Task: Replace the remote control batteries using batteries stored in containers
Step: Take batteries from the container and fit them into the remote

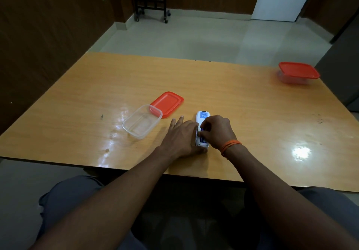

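A white remote control [202,116] lies back-up on the wooden table [242,113], its battery bay uncovered near the front edge. A blue battery [202,139] sits in the bay. My left hand [180,137] lies against the remote's left side, fingers stretched forward, steadying it. My right hand [216,130], with an orange thread at the wrist, has its fingertips curled down on a battery [202,133] in the bay. An uncovered clear plastic container [141,121] stands left of the hands and looks empty. Its red lid [168,104] lies flat behind it.
A second clear container with a red lid on it [298,73] stands at the far right of the table. My knees sit under the table's front edge. A wheeled dark stand [151,1] is on the floor beyond the table.
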